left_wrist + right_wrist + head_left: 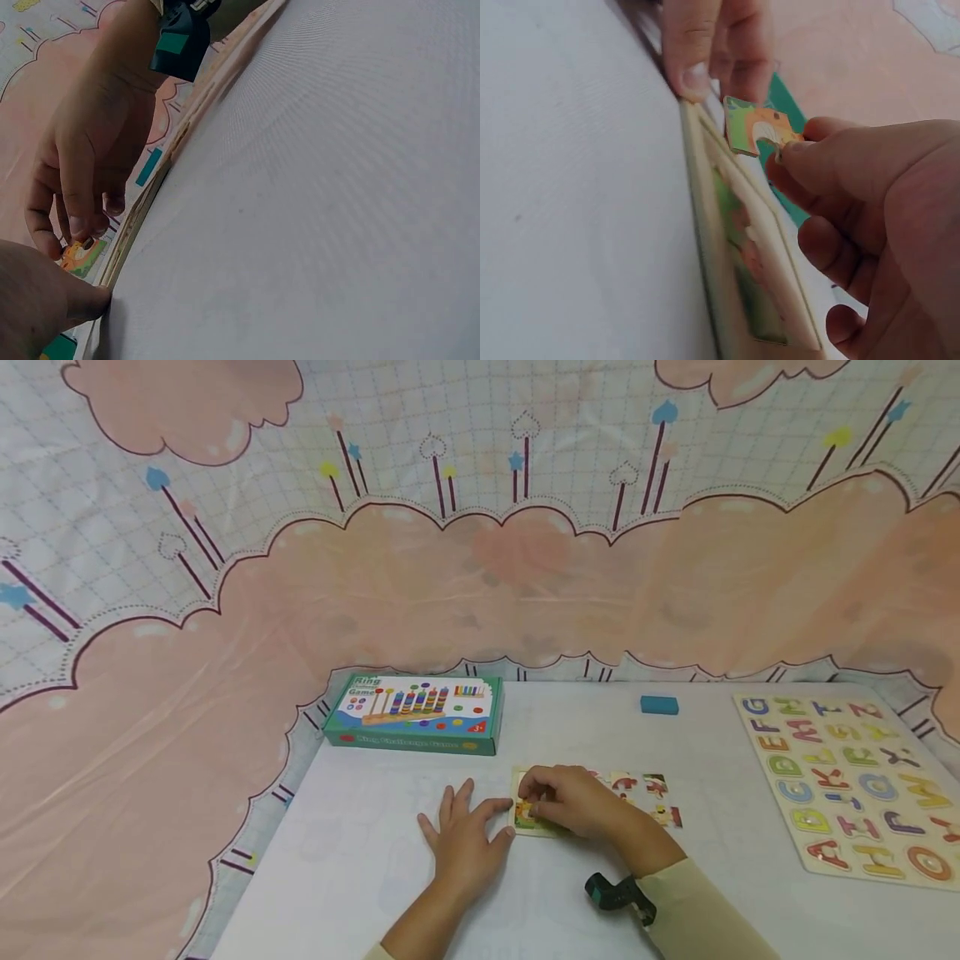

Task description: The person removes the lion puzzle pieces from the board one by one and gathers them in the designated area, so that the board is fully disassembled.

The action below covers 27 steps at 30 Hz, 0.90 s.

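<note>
White tabletop (375,860) lies under my hands, a pink cloud-print cloth behind it. My left hand (463,839) rests flat with straight fingers, thumb against the puzzle board (731,285). Just beside it, my right hand (573,802) pinches a puzzle piece (756,126) over the board's near corner.

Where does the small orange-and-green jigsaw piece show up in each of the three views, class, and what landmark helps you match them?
Head view: jigsaw piece at lower centre, mostly hidden under the right hand.
Left wrist view: jigsaw piece at lower left, beneath the fingertips.
Right wrist view: jigsaw piece at upper centre, pinched by the right hand.
Shared landmark: the puzzle board, whose edge the left hand touches.
</note>
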{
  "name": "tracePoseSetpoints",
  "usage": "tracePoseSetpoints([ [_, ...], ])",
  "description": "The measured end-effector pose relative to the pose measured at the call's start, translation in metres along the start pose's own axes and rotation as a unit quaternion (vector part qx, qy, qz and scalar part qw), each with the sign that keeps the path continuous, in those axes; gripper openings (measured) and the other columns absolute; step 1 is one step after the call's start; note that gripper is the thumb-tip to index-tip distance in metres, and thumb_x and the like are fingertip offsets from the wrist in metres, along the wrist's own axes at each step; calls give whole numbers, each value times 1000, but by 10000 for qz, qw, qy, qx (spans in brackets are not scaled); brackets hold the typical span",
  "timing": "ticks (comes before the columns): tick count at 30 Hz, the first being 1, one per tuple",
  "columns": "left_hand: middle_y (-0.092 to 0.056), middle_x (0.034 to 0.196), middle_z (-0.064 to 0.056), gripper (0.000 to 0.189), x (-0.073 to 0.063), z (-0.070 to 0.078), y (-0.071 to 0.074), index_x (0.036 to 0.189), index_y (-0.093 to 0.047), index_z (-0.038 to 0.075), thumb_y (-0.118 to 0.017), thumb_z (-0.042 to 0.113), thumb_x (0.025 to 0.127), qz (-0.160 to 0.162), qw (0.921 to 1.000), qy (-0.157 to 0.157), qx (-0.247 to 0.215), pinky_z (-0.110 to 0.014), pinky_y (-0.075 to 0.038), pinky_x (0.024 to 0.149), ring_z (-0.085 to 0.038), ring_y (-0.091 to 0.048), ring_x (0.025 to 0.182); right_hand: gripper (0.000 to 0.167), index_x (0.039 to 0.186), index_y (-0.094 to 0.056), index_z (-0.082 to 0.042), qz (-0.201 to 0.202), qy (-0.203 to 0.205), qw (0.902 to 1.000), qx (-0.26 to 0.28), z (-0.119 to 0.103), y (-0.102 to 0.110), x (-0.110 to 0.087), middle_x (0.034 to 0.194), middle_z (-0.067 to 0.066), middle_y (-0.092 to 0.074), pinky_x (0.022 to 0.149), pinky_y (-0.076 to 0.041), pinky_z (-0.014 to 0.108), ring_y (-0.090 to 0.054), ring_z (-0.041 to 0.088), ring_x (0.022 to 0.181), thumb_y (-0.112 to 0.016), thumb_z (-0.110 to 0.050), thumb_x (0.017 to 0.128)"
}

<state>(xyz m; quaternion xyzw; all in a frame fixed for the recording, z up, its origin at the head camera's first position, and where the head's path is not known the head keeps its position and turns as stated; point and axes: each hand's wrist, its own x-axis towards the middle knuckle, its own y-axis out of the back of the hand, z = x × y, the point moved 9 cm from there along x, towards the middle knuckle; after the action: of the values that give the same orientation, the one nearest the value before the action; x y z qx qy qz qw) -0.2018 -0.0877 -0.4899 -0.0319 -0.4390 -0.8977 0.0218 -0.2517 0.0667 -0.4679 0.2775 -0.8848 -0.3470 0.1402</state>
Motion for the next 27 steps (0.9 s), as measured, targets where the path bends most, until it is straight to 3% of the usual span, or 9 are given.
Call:
tracePoseSetpoints([
  [9, -39, 165, -20, 29, 1, 0, -1, 121, -79, 26, -80, 24, 92, 2, 10000, 33, 48, -83, 13, 112, -52, -14, 159, 19, 109, -71, -20, 147, -309, 9974, 636, 4, 16, -13, 93, -7, -66, 71, -53, 27, -61, 16, 84, -69, -3, 99],
  [21, -38, 166, -21, 30, 0, 1, 0, 122, -79, 25, -80, 22, 92, 15, 10000, 65, -41, -82, 15, 113, -51, -13, 159, 16, 105, -71, -15, 308, -167, 9975, 611, 10, 35, -35, 90, -7, -65, 75, -52, 27, -60, 15, 87, -70, -1, 97],
  [27, -38, 166, -21, 31, 0, 3, 1, 124, -79, 24, -80, 22, 92, -16, 10000, 35, 35, -83, 14, 113, -51, -13, 159, 16, 105, -71, -16, 276, -466, 9968, 586, 21, 43, -46, 92, -5, -64, 75, -51, 26, -58, 18, 90, -74, -3, 97],
])
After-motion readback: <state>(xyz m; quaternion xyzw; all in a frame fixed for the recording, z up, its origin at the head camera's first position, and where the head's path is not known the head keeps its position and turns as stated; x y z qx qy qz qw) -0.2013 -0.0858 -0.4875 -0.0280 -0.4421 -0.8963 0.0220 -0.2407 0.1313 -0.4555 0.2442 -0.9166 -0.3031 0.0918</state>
